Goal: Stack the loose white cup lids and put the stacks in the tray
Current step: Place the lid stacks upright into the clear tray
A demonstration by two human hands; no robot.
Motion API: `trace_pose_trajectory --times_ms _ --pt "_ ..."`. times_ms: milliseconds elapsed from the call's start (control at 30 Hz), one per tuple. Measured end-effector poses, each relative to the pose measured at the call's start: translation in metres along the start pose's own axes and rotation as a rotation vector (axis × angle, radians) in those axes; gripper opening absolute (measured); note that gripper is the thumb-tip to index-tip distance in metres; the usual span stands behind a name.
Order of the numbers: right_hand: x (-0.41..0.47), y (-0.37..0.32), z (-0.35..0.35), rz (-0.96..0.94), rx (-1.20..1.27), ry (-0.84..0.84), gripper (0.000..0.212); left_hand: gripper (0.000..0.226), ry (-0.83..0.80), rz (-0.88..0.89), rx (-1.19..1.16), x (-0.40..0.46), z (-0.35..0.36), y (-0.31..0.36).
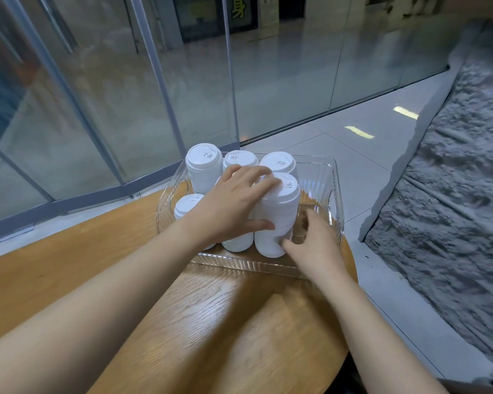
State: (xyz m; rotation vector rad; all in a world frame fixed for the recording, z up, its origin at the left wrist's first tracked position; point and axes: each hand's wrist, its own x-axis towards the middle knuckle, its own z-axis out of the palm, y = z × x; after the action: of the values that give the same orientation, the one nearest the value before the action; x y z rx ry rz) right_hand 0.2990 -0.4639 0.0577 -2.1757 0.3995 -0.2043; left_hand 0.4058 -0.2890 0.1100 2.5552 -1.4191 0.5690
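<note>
From the head camera, your left hand (234, 200) curls round the upper part of the front-right stack of lids (278, 214), thumb across its side, while your right hand (315, 241) cups its base with bent fingers. The stack stands roughly upright in the clear tray (335, 194), its long axis vertical, between your hands. Other stacks (204, 166) crowd just beside it on the left.

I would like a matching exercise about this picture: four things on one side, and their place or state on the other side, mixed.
Things:
1. left hand
2. right hand
3. clear tray
4. tallest back stack

Places or states:
a. stands at the tray's far left corner
b. holds the near stack at its base
c. lies over the near stack's top
d. sits on the wooden table

Pairs: 1-c, 2-b, 3-d, 4-a
</note>
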Motion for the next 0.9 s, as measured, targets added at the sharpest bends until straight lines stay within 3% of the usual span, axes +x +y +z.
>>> trace_pose_trajectory --times_ms 133,200,267,367,433,567,900 --pt "-0.035 -0.01 -0.032 -0.355 -0.03 0.387 0.038 0.08 0.063 -0.158 0.023 -0.024 -0.014 -0.007" --pt "-0.036 -0.008 -0.042 -0.348 -0.092 0.549 0.046 0.077 0.104 -0.404 0.051 -0.039 -0.021 -0.019" --pt "-0.027 -0.006 -0.051 -0.155 -0.082 0.443 0.055 0.07 0.128 -0.722 0.022 -0.054 -0.024 -0.033" --pt "-0.015 0.005 -0.05 -0.009 0.015 0.253 0.032 0.036 0.004 -0.996 -0.103 -0.08 -0.025 -0.043" --pt "-0.012 0.009 -0.049 -0.025 0.085 0.293 0.029 0.016 -0.038 -1.016 -0.183 -0.097 -0.026 -0.039" --pt "-0.003 0.007 -0.052 -0.002 0.155 0.231 0.034 0.028 0.031 -1.022 -0.259 -0.117 -0.034 -0.032" --pt "0.058 -0.013 -0.025 -0.182 0.065 0.105 0.036 0.03 -0.093 -1.168 -0.145 -0.153 -0.049 -0.029"
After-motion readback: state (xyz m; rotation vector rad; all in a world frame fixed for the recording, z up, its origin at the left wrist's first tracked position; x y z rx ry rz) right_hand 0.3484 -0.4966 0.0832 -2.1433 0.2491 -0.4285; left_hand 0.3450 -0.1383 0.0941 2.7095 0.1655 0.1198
